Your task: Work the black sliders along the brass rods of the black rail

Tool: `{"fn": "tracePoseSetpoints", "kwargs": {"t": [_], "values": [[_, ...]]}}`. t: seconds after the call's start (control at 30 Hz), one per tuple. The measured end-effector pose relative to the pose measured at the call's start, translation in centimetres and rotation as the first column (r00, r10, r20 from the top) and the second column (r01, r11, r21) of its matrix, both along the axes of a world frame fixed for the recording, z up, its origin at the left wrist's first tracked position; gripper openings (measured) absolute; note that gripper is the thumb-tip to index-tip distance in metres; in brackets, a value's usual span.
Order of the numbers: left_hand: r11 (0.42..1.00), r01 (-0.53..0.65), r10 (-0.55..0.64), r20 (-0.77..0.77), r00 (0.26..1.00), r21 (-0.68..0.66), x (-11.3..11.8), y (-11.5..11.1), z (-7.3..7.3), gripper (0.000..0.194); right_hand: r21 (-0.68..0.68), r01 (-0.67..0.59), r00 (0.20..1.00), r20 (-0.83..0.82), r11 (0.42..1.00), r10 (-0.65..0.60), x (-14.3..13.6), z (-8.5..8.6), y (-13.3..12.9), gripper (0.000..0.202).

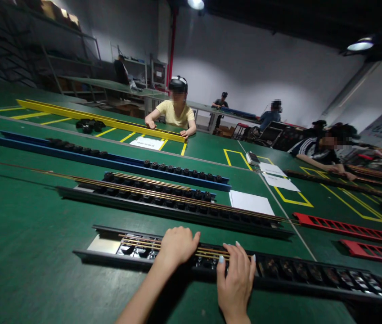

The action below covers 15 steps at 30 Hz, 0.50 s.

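A long black channel (110, 258) lies across the table in front of me, holding a row of glossy black parts (302, 272). Thin brass-coloured rods (141, 243) run lengthwise over the left part of this row. My left hand (179, 245) is curled over the rods near the channel's middle, its fingertips hidden behind the knuckles. Just to the right, my right hand (236, 274) rests on the rods and the near channel wall, fingers stretched and slightly apart. A pale flat piece (105, 245) shows at the channel's left end.
Beyond lies another dark channel (177, 211) with long rods, then a blue channel (110, 164) with black parts. White paper (251, 202) and red slotted rails (376, 252) lie to the right. Across the table a person (176, 112) touches a yellow channel (110, 123).
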<state>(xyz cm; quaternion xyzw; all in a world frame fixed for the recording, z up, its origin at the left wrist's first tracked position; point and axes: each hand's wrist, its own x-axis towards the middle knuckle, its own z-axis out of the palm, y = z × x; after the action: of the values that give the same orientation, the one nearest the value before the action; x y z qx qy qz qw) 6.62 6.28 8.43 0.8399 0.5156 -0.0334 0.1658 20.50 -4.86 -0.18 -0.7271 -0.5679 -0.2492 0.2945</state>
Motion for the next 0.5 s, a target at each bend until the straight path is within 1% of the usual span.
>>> {"fn": "tracePoseSetpoints", "kwargs": {"t": [0.2,0.5], "values": [[1.000,-0.012,0.013,0.013,1.000,-0.012,-0.03,0.09,-0.24,0.063,-0.001,0.004,1.000,0.004,1.000,-0.004,0.09,-0.20,-0.02,0.039],[1.000,-0.002,0.002,0.024,1.000,-0.007,-0.06,0.07,-0.15,0.062,-0.005,0.015,1.000,0.011,1.000,-0.015,-0.04,-0.19,-0.01,0.040]]}}
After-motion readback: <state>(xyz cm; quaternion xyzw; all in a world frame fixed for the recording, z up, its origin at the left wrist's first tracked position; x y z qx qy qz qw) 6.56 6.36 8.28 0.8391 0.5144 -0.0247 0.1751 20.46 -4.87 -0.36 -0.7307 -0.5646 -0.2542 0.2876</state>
